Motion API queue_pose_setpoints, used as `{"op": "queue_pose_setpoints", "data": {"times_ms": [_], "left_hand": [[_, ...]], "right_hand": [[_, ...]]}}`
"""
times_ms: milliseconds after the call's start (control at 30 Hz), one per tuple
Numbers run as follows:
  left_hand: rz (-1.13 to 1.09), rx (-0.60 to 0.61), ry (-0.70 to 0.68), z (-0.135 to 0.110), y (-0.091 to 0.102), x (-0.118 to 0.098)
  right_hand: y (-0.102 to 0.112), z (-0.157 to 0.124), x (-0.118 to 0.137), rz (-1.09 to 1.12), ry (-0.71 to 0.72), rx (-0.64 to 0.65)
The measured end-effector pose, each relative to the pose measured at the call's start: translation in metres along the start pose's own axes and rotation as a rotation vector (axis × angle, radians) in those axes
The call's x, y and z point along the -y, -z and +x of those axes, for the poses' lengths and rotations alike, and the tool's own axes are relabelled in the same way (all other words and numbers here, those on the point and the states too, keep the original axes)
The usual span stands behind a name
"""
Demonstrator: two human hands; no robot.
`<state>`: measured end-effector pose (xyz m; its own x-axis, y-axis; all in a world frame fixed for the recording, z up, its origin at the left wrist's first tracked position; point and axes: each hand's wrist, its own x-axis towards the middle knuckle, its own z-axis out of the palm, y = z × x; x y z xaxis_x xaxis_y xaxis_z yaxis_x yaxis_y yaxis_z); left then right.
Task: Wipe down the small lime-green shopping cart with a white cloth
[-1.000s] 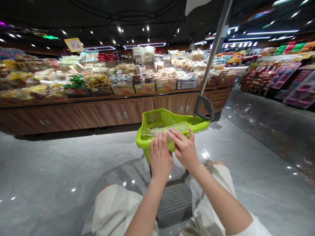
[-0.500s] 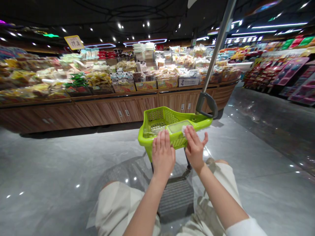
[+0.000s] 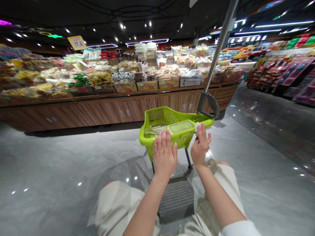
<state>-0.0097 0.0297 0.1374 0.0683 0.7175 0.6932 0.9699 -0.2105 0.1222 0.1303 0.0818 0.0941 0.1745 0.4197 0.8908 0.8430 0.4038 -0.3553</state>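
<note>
A lime green plastic shopping basket (image 3: pixel 157 118) sits on a wheeled cart in front of me. A clear plastic food container (image 3: pixel 180 127) lies inside it, with a paler item beside it. My left hand (image 3: pixel 164 155) rests flat against the basket's near rim, holding nothing. My right hand (image 3: pixel 200 146) is raised at the basket's right edge. Its fingertips pinch a small white scrap (image 3: pixel 197 128), too small to identify.
A black-gripped metal cart pole (image 3: pixel 209 101) rises at the basket's right. Ahead, a wooden display counter (image 3: pixel 118 109) holds heaps of packaged snacks under a yellow price sign (image 3: pixel 77 43). Colourful packaged goods hang on shelves (image 3: pixel 278 73) at right. The grey floor is polished.
My right hand has moved off the container toward the basket's right edge, carrying the white scrap. My left hand has slid down to the near rim, and the view has shifted slightly.
</note>
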Motion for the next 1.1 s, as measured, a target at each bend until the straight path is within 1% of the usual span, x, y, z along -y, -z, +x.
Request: {"op": "queue_pose_setpoints", "data": {"times_ms": [33,67,133,167,200,233,267,333,400,433,467,567,600,633,667,700,767,800,833,867,900,1000,1033,1067,1100], "left_hand": [[0.000,-0.005,0.006,0.000,-0.001,-0.001],[0.000,-0.008,0.010,0.000,-0.001,-0.002],[0.002,-0.006,0.014,0.000,-0.001,-0.002],[0.003,-0.005,0.012,0.000,-0.001,-0.002],[0.005,-0.004,0.009,0.000,0.000,-0.001],[0.005,-0.006,0.004,0.000,0.000,-0.001],[0.005,-0.008,-0.001,0.000,0.001,-0.001],[0.001,-0.014,-0.003,0.001,0.001,-0.002],[-0.007,-0.020,0.005,0.001,0.000,-0.004],[-0.011,-0.026,0.011,0.001,-0.001,-0.005],[-0.014,-0.032,0.020,0.001,-0.001,-0.005],[-0.019,-0.039,0.026,0.001,-0.002,-0.005],[-0.018,-0.038,0.021,0.001,-0.002,-0.004],[-0.014,-0.037,0.016,0.001,-0.001,-0.003],[-0.010,-0.034,0.009,0.001,0.000,-0.002],[-0.005,-0.033,0.004,0.000,0.000,-0.002],[0.004,-0.029,0.003,0.000,0.001,-0.002],[0.008,-0.028,0.007,0.000,0.001,-0.003],[0.009,-0.027,0.012,0.000,0.000,-0.004],[0.009,-0.027,0.019,0.001,0.000,-0.005],[0.006,-0.028,0.027,0.001,0.000,-0.006],[-0.005,-0.030,0.037,0.001,0.000,-0.007],[-0.007,-0.030,0.035,0.001,0.001,-0.006],[-0.007,-0.028,0.031,0.001,0.001,-0.005],[-0.007,-0.025,0.025,0.001,0.002,-0.004]], "right_hand": [[-0.002,-0.003,0.005,0.010,0.010,0.024],[-0.003,-0.006,0.012,0.030,0.060,0.074],[-0.004,-0.012,0.022,0.079,0.218,0.165],[-0.004,-0.014,0.023,0.099,0.286,0.184],[-0.003,-0.013,0.020,0.107,0.326,0.179],[-0.003,-0.012,0.014,0.102,0.329,0.159],[-0.004,-0.009,0.006,0.087,0.301,0.133],[-0.004,-0.004,-0.007,0.049,0.150,0.049],[-0.005,-0.002,-0.008,0.029,-0.011,-0.033],[-0.005,-0.004,-0.003,0.032,-0.029,-0.035],[-0.005,-0.006,0.004,0.045,0.000,-0.004],[-0.001,-0.013,0.024,0.094,0.216,0.150],[0.001,-0.013,0.025,0.102,0.274,0.180],[0.002,-0.011,0.021,0.099,0.298,0.185],[0.003,-0.007,0.015,0.087,0.284,0.169],[0.003,-0.003,0.006,0.070,0.234,0.128],[0.001,0.006,-0.011,0.033,0.049,-0.004],[0.000,0.009,-0.015,0.022,-0.047,-0.063],[-0.001,0.010,-0.015,0.019,-0.109,-0.093],[-0.002,0.008,-0.012,0.028,-0.121,-0.082],[-0.001,0.004,-0.005,0.047,-0.079,-0.032],[0.004,-0.007,0.017,0.131,0.185,0.165],[0.006,-0.009,0.019,0.149,0.260,0.203],[0.007,-0.008,0.018,0.154,0.304,0.215],[0.008,-0.005,0.013,0.145,0.311,0.203]]}}
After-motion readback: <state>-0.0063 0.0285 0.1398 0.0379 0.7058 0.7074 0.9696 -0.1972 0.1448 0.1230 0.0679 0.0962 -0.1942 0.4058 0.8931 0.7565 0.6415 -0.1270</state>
